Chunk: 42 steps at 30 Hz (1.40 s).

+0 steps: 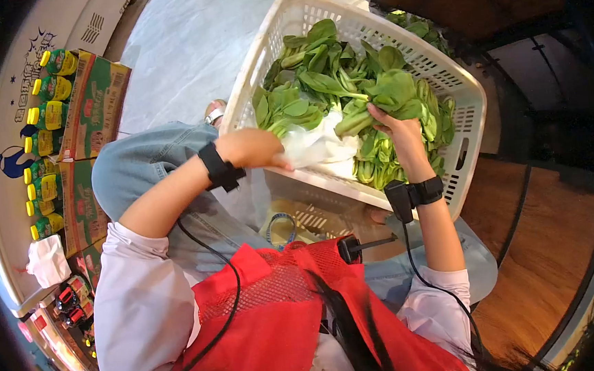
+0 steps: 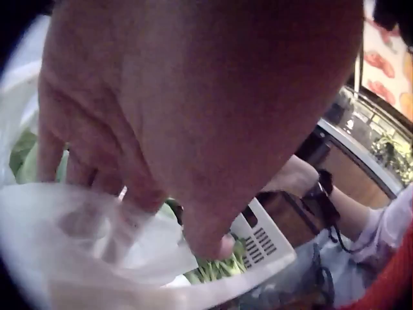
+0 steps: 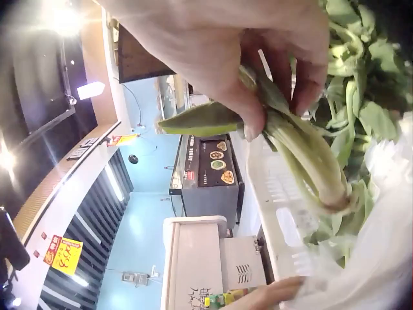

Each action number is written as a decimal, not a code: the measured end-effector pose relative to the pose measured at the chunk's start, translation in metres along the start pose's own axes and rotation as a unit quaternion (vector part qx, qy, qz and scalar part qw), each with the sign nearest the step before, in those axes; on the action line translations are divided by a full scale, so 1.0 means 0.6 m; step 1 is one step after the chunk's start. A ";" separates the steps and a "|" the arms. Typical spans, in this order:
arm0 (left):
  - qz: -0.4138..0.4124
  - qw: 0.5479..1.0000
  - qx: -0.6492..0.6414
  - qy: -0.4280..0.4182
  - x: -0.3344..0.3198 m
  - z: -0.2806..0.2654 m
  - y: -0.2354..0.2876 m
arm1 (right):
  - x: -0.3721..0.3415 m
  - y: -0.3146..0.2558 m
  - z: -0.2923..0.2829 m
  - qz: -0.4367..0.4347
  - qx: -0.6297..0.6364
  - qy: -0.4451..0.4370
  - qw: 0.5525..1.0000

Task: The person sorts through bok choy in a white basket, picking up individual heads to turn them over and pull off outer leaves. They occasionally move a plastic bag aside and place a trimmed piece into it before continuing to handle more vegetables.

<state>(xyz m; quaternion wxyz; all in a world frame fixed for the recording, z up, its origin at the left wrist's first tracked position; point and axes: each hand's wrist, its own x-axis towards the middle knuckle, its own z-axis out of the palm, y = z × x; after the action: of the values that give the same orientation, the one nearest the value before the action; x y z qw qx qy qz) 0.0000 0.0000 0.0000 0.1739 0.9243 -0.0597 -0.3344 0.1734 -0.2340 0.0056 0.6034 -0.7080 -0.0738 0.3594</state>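
Note:
My right hand (image 1: pixel 403 131) grips a head of bok choy (image 3: pixel 303 155) by its leaves and upper stalks, the pale root end pointing toward a white translucent plastic bag (image 1: pixel 325 145). The bag lies over the near side of a white plastic basket (image 1: pixel 473 94), and my left hand (image 1: pixel 250 149) holds its edge. Through the thin film the left fingers (image 2: pixel 119 226) show in the left wrist view, with the thumb outside. More bok choy (image 1: pixel 322 53) fills the basket around the bag, leaves up at the back and several stalks beside the right hand.
Cartons (image 1: pixel 95 106) and several green bottles with yellow caps (image 1: pixel 47 115) stand at the left. Brown wooden panels (image 1: pixel 541 230) lie to the right. The basket sits close in front of the person's bent knees, and tiled floor (image 1: pixel 184 48) stretches beyond it.

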 end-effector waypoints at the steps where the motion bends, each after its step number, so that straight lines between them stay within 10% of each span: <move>1: 0.014 0.999 0.035 0.006 -0.011 0.008 0.007 | 0.003 0.000 0.016 -0.019 0.005 0.004 1.000; 6: -0.005 0.987 0.148 0.063 -0.056 0.031 0.019 | 0.050 0.023 0.092 0.035 0.163 -0.067 0.984; 15: 0.007 0.988 0.134 0.073 -0.060 0.023 0.030 | 0.133 0.154 0.249 0.091 -0.027 -0.163 0.982; 26: 0.014 0.976 0.196 0.093 -0.050 -0.005 0.034 | 0.154 0.243 0.272 -0.145 -0.216 -0.071 0.963; 31: 0.026 0.960 0.202 0.190 -0.034 -0.002 0.033 | 0.175 0.199 0.219 -0.026 -0.271 -0.221 0.937; 34: 0.021 0.954 0.221 0.200 -0.032 -0.020 0.050 | 0.162 0.113 0.124 0.089 -0.355 -0.385 0.847; 37: 0.023 0.953 0.221 0.207 -0.030 -0.021 0.053 | 0.098 0.048 -0.038 0.129 -0.252 -0.291 0.914; 42: 0.037 0.952 0.190 0.237 -0.021 -0.028 0.074 | -0.004 0.141 -0.238 0.250 -0.351 -0.187 0.883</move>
<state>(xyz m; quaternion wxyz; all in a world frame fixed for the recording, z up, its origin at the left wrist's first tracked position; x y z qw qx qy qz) 0.0015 -0.0340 0.0358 0.0161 0.9901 -0.1131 -0.0817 0.2290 -0.3721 -0.0684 0.1806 -0.7881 -0.1270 0.5746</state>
